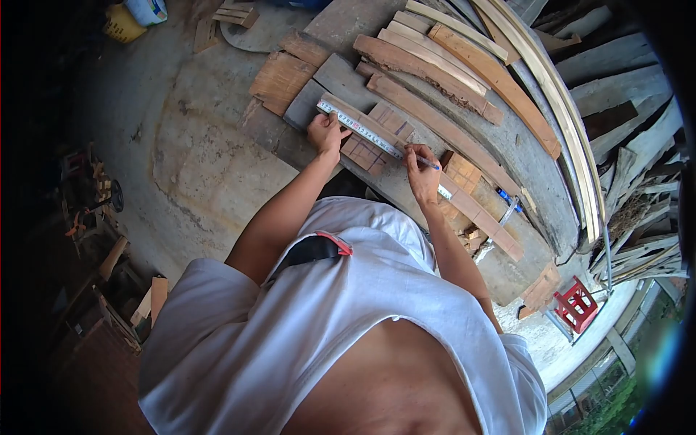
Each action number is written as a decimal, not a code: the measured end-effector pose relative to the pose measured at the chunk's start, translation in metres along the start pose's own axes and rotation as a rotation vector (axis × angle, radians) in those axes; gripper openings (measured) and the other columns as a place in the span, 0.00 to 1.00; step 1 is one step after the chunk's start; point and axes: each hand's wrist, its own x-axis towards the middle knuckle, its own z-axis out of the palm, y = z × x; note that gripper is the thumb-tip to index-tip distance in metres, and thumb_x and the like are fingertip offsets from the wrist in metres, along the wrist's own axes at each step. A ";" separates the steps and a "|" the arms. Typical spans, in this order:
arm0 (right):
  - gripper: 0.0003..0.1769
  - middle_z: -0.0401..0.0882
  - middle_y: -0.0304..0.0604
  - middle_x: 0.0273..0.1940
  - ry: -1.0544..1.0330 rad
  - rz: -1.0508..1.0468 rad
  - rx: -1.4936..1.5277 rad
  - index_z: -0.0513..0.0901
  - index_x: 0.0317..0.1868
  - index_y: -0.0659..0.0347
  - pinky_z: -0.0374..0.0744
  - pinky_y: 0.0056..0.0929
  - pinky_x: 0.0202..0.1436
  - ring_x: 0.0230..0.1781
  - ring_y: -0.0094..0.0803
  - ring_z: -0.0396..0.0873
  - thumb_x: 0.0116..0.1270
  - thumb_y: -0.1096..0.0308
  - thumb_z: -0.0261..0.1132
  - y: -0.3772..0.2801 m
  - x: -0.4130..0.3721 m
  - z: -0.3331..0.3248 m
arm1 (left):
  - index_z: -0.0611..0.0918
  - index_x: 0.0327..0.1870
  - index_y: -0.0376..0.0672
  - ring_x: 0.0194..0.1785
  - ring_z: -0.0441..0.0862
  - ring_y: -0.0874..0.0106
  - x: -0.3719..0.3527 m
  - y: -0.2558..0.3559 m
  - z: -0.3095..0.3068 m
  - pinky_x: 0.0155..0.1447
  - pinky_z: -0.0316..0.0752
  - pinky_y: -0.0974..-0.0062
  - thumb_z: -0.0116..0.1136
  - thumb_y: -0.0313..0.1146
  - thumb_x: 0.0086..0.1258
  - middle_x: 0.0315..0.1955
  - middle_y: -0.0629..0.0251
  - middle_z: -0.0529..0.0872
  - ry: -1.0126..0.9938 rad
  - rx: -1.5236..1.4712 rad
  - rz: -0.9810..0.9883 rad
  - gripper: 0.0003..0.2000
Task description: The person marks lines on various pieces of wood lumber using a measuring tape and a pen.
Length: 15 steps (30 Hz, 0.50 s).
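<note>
A white tape measure (373, 138) lies stretched along a long narrow wooden strip (478, 216). My left hand (325, 135) grips the tape near its far left end, with the thumb and fingers at the strip's edge. Further along, my right hand (422, 172) holds a slim dark pen (429, 163) and rests over the tape and strip. More of the tape shows past the right wrist. Beneath the strip sit wooden blocks (365, 154) with dark lines drawn on them. I cannot make out the pen's tip.
Rough wooden strips (428, 69) lie across the far side of the workbench (341, 80). A blue-handled clamp-like tool (510, 199) is at the right. Beyond stand stacked planks (616, 80) and a red plastic stool (576, 304). A yellow basket (125, 23) stands on the floor at upper left.
</note>
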 end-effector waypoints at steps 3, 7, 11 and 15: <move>0.11 0.85 0.45 0.31 -0.023 0.007 -0.030 0.85 0.42 0.65 0.80 0.28 0.39 0.31 0.29 0.83 0.70 0.65 0.64 -0.004 -0.001 -0.001 | 0.77 0.34 0.30 0.35 0.83 0.73 -0.001 0.002 0.001 0.41 0.92 0.61 0.57 0.30 0.75 0.32 0.63 0.80 0.015 0.010 -0.003 0.11; 0.11 0.86 0.45 0.31 -0.037 0.006 -0.029 0.85 0.42 0.65 0.80 0.28 0.40 0.32 0.29 0.83 0.70 0.65 0.64 -0.009 0.000 -0.001 | 0.78 0.35 0.30 0.35 0.83 0.72 -0.002 0.003 0.002 0.41 0.92 0.62 0.58 0.30 0.75 0.33 0.63 0.80 0.023 0.021 -0.003 0.11; 0.11 0.86 0.47 0.32 0.009 -0.036 -0.083 0.86 0.42 0.65 0.81 0.28 0.40 0.32 0.30 0.84 0.70 0.66 0.64 -0.013 0.001 -0.002 | 0.78 0.35 0.29 0.35 0.83 0.72 -0.003 0.004 0.002 0.40 0.92 0.63 0.58 0.30 0.75 0.33 0.63 0.80 0.025 0.018 0.013 0.11; 0.11 0.86 0.48 0.32 0.019 -0.026 -0.039 0.86 0.43 0.66 0.81 0.28 0.39 0.31 0.30 0.84 0.69 0.66 0.64 -0.012 0.001 -0.002 | 0.80 0.39 0.33 0.34 0.76 0.79 -0.007 0.009 0.003 0.39 0.91 0.72 0.55 0.30 0.78 0.31 0.68 0.77 0.010 0.038 -0.021 0.09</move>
